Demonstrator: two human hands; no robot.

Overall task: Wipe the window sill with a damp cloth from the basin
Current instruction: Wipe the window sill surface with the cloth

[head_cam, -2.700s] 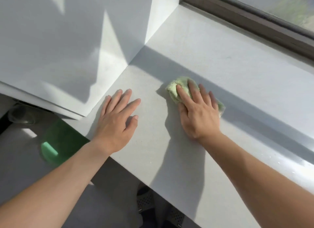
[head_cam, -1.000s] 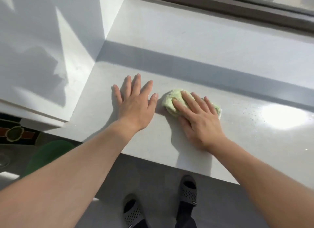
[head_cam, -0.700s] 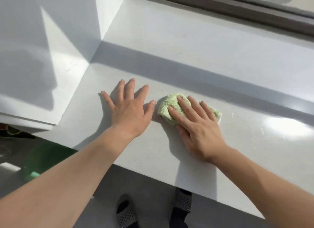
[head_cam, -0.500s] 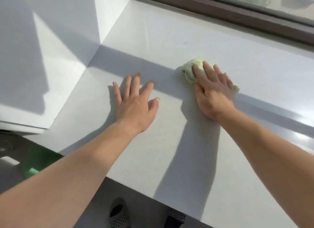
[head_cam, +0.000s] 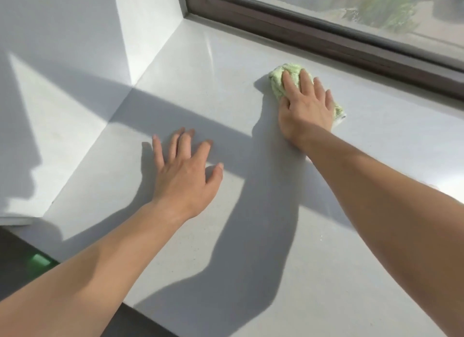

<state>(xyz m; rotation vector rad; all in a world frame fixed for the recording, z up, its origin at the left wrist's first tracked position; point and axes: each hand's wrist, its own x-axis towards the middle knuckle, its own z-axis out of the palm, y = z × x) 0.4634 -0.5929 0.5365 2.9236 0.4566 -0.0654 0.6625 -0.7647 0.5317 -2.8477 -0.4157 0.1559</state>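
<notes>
A wide white window sill (head_cam: 216,67) fills the view. A crumpled pale green cloth (head_cam: 277,81) lies on it far back, close to the dark window frame. My right hand (head_cam: 305,105) presses flat on the cloth with straight fingers, covering most of it. My left hand (head_cam: 184,175) rests palm down on the sill nearer the front edge, fingers spread, holding nothing.
A dark brown window frame (head_cam: 326,37) runs along the back of the sill. A white wall reveal (head_cam: 148,27) closes the sill's left end. Part of the green basin (head_cam: 37,261) shows on the floor at the lower left, below the sill's front edge.
My right hand has pushed the cloth away from me, from beside the left hand to near the window frame. The left hand has stayed flat on the sill.
</notes>
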